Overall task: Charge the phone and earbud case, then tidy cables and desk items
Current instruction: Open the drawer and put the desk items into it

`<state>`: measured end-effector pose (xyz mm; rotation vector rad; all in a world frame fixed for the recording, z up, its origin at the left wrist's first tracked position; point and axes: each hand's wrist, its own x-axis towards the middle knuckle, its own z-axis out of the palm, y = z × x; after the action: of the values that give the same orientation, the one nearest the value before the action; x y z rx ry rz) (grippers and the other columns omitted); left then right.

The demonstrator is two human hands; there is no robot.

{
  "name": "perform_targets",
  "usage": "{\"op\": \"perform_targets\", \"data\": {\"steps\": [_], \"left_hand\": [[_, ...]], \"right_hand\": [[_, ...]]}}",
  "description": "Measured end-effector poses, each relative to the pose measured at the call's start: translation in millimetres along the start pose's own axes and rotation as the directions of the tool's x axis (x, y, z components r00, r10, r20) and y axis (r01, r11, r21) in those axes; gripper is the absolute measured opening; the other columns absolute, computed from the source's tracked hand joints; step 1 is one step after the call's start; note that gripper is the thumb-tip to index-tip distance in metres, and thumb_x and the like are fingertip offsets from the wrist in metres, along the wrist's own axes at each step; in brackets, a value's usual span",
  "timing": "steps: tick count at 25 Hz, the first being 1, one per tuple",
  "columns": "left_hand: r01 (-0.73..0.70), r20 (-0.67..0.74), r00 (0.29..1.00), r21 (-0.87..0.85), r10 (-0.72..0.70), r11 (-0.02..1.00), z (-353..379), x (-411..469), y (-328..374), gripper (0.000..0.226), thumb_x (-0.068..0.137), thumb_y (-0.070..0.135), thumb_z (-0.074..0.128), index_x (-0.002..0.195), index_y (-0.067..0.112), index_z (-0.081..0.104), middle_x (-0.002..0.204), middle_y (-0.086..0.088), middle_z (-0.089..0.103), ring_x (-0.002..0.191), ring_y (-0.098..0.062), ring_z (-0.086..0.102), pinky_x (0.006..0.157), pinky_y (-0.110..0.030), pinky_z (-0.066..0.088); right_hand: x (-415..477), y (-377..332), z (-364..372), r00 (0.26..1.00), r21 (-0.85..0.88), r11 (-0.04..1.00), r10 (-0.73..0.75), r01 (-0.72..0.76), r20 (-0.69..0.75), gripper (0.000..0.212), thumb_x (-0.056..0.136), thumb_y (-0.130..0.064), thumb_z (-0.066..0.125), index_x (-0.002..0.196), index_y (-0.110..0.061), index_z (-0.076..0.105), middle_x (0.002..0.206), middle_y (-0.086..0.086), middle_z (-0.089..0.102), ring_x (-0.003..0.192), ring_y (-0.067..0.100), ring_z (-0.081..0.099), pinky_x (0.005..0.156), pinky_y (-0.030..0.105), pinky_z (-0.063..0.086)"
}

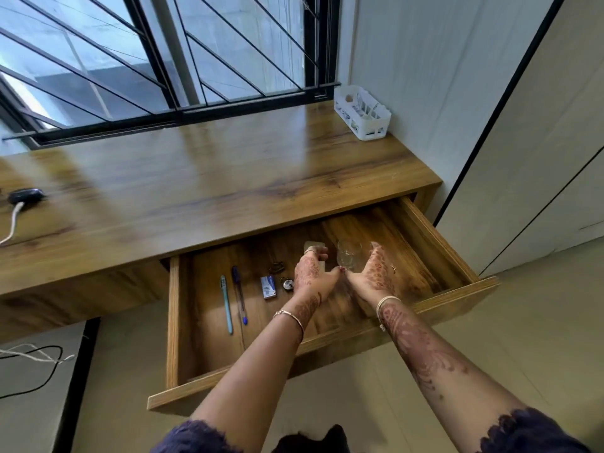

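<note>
I see both forearms reaching forward into an open wooden drawer [425, 243] pulled out from under the worktop [212, 178]. The left hand [309, 273] is knuckles up, fingers curled around a pale flat object I cannot identify. The right hand [376, 269] is turned on edge, palm facing left, fingers loosely cupped just beside a clear glass [349, 255]; I cannot tell whether it touches. In the drawer, at nine o'clock from the hands, lie two pens [233, 294], a small box [268, 287] and a padlock [287, 284]. The dark earbud case [25, 195] sits far at ten o'clock on the worktop, a white cable [13, 223] plugged in. A white basket [361, 112] stands at one o'clock.
</note>
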<state>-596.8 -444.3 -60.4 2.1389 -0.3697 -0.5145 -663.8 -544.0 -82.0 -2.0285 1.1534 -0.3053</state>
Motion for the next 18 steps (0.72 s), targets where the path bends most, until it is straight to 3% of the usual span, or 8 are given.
{"op": "perform_targets", "data": {"steps": [3,6,8,11,13,15,18], "left_hand": [[0.054,-0.055,0.997,-0.135,-0.061,0.989,-10,-30,-5,0.039,0.081,0.028,0.071,0.116,0.021,0.056,0.117,0.004,0.062,0.111,-0.013,0.058,0.095,-0.028,0.046],[0.218,0.015,0.973,-0.393,-0.231,0.893,-13,-52,-21,0.025,0.082,0.024,0.069,0.105,0.022,0.057,0.110,0.000,0.066,0.103,-0.017,0.063,0.092,-0.032,0.051],[0.305,0.068,0.948,-0.465,-0.310,0.831,-16,-63,-38,0.018,0.083,0.022,0.066,0.099,0.025,0.058,0.112,-0.004,0.068,0.104,-0.021,0.063,0.092,-0.035,0.052],[0.258,0.018,0.952,-0.582,-0.305,0.771,-28,-88,-55,0.012,0.087,0.016,0.061,0.096,0.023,0.061,0.105,-0.005,0.069,0.097,-0.019,0.064,0.093,-0.037,0.053],[0.176,-0.069,0.950,-0.688,-0.304,0.704,-41,-107,-61,0.008,0.089,0.015,0.059,0.089,0.021,0.062,0.091,-0.002,0.072,0.088,-0.018,0.066,0.087,-0.036,0.053],[0.210,-0.049,0.935,-0.721,-0.351,0.660,-47,-123,-68,0.012,0.089,0.017,0.059,0.080,0.019,0.065,0.078,-0.002,0.072,0.079,-0.019,0.068,0.079,-0.034,0.055],[0.411,0.168,0.869,-0.771,-0.466,0.487,-45,-145,-76,0.024,0.093,0.010,0.051,0.073,0.008,0.063,0.064,-0.006,0.065,0.052,-0.017,0.061,0.050,-0.024,0.051]], "right_hand": [[-32,-6,5,0.997,0.018,1.000,0.006,-0.005,-0.078,0.080,0.076,-0.038,0.073,0.142,-0.020,0.032,0.146,0.003,0.041,0.136,0.025,0.036,0.114,0.042,0.028],[-61,-9,11,0.993,-0.060,0.998,-0.012,0.005,-0.121,0.069,0.079,-0.040,0.068,0.139,-0.021,0.038,0.142,0.001,0.046,0.135,0.025,0.036,0.111,0.041,0.023],[-73,-8,16,0.991,-0.114,0.993,-0.019,0.004,-0.130,0.064,0.081,-0.038,0.065,0.137,-0.019,0.040,0.143,0.002,0.045,0.137,0.025,0.033,0.112,0.043,0.020],[-96,-5,23,0.984,-0.187,0.982,-0.021,-0.012,-0.178,0.065,0.082,-0.035,0.065,0.137,-0.017,0.038,0.145,0.006,0.039,0.139,0.028,0.024,0.112,0.048,0.020],[-115,0,27,0.964,-0.219,0.975,-0.031,-0.028,-0.263,0.074,0.080,-0.034,0.068,0.141,-0.015,0.031,0.152,0.009,0.025,0.141,0.032,0.017,0.112,0.052,0.022],[-125,8,29,0.951,-0.115,0.989,0.050,-0.088,-0.306,0.090,0.078,-0.034,0.071,0.147,-0.012,0.018,0.156,0.012,0.009,0.143,0.034,0.010,0.114,0.051,0.024],[-126,18,38,0.915,0.263,0.902,0.383,-0.341,-0.127,0.106,0.080,-0.040,0.070,0.150,-0.008,-0.003,0.159,0.016,0.001,0.145,0.035,0.014,0.116,0.046,0.024]]}}
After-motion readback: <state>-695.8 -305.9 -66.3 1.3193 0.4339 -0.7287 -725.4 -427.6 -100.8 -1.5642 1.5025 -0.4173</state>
